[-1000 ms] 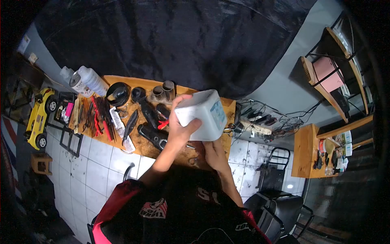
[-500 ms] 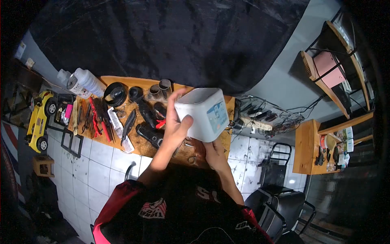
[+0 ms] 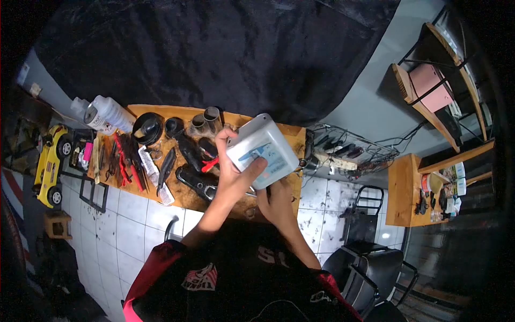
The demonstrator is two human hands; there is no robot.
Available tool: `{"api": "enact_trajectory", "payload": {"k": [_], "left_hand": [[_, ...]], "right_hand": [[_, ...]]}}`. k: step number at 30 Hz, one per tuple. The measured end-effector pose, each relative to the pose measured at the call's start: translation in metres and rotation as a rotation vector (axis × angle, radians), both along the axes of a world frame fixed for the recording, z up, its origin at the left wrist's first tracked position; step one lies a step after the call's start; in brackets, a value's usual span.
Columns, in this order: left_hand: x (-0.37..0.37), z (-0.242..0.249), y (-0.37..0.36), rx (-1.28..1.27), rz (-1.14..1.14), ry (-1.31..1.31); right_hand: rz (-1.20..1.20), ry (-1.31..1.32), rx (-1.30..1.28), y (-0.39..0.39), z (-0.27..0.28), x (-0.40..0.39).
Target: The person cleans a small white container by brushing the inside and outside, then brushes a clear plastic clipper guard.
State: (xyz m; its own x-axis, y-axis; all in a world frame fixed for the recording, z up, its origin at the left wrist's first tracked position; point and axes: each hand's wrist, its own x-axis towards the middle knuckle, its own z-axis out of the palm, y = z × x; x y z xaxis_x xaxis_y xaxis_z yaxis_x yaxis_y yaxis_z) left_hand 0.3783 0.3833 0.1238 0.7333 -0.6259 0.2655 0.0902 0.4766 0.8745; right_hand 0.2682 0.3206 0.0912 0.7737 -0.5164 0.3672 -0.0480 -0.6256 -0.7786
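My left hand (image 3: 237,180) grips a white, squarish plastic container (image 3: 279,153) with a blue label. Its thumb presses across the label, and the fingers wrap round the left side. At the container's lower edge, my right hand (image 3: 280,206) is curled against it, the fingertips partly hidden. The container is tilted above the wooden table (image 3: 188,201), label side toward me. Just left of my hands lie a black hair clipper (image 3: 196,181) and a red-tipped tool (image 3: 210,164). A white comb (image 3: 155,174) and a black comb (image 3: 166,167) are farther left.
Bottles (image 3: 110,114), a black bowl (image 3: 148,127) and metal cups (image 3: 212,118) line the table's back. A yellow toy car (image 3: 51,166) is at far left. On the right are a wire rack (image 3: 348,150), a black chair (image 3: 370,268) and a wooden shelf unit (image 3: 403,190).
The container has turned and tipped, bringing its label toward me and hiding its former top face. My left thumb has shifted onto the label. My right hand has moved slightly left.
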Motion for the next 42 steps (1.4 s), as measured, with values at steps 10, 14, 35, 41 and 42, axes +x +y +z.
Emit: {"api": "enact_trajectory", "payload": {"k": [10, 14, 35, 41, 42], "left_hand": [[0.014, 0.007, 0.013, 0.065, -0.096, -0.201], [0.004, 0.012, 0.011, 0.098, -0.096, -0.175], [-0.008, -0.003, -0.003, 0.036, 0.005, -0.03], [0.002, -0.013, 0.002, 0.069, 0.057, 0.048], [0.003, -0.017, 0.004, 0.057, 0.065, 0.043]], "right_hand": [[0.08, -0.032, 0.426, -0.003, 0.008, -0.016], [-0.042, -0.02, 0.046, -0.004, 0.018, -0.011], [0.045, 0.019, 0.372, 0.001, 0.009, -0.013], [0.139, -0.106, 0.657, -0.003, 0.017, -0.018], [0.122, -0.119, 0.553, -0.001, 0.015, -0.017]]}}
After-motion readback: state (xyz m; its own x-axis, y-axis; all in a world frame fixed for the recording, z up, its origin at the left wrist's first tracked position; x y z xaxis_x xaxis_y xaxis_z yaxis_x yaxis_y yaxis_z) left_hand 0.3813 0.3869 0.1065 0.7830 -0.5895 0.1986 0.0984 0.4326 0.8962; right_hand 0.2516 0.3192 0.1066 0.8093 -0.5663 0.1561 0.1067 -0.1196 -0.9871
